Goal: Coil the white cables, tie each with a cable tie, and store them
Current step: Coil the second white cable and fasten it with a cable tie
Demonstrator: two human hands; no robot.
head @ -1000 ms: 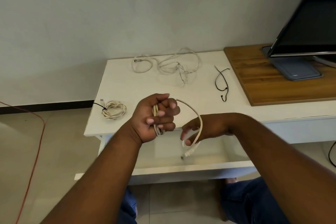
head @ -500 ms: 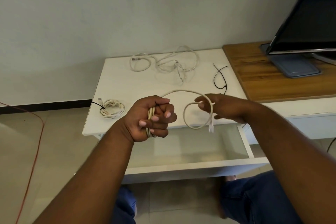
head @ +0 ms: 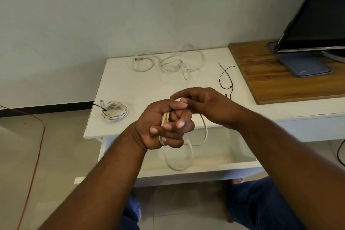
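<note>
My left hand [head: 164, 127] is closed around several turns of a white cable [head: 178, 160], and loose loops hang below the fist over the open drawer. My right hand [head: 209, 104] rests against the top of the left fist, its fingers laying the cable's strand into it. A coiled white cable bound with a black cable tie [head: 114, 111] lies at the table's front left. An uncoiled white cable [head: 168, 60] sprawls at the back of the white table [head: 130, 84]. Loose black cable ties [head: 225, 78] lie to the right of my hands.
The white drawer [head: 205, 169] stands pulled out under the tabletop, in front of my knees. A wooden board [head: 270, 80] carrying a monitor [head: 317, 15] occupies the right side. An orange wire [head: 35, 147] runs across the tiled floor at left.
My right hand has swung left with the cable's free loop and now meets the top of my left fist. The loop that stood between the hands now hangs below the fist.
</note>
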